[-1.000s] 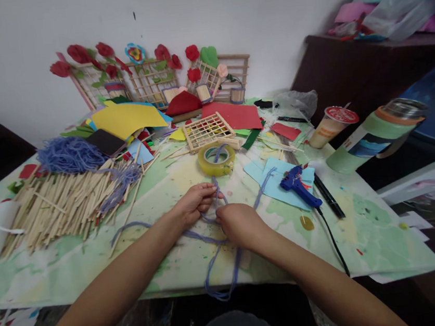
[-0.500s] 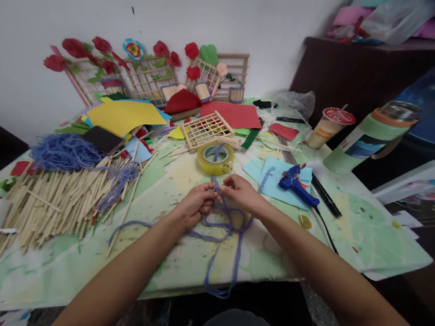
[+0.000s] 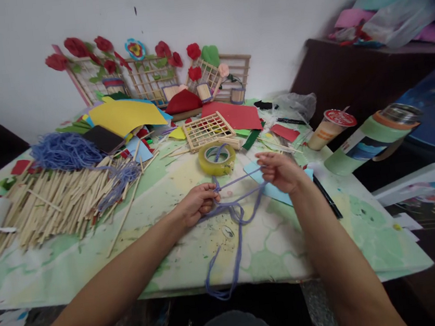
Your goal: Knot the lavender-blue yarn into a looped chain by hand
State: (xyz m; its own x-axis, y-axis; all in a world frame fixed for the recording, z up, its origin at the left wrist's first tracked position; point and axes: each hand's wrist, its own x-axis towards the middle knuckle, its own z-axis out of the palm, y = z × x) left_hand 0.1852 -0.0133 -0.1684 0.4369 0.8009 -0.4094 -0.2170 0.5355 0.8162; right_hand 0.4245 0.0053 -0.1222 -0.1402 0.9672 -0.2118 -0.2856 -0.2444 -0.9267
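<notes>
We are pinching bluish-purple yarn (image 3: 240, 178) in our left hand (image 3: 196, 205) near the tape roll (image 3: 218, 169), while our right hand (image 3: 280, 172) is gripping it taut.

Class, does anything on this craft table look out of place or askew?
Yes. A loop of purple yarn droops past the table's front edge, where it could snag; a drink cup also seems odd at a craft station.

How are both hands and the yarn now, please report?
Left hand pinching purple yarn near tape roll. Right hand holding yarn too, strand straight between them. Slack loops below the hands, might snag.
</notes>
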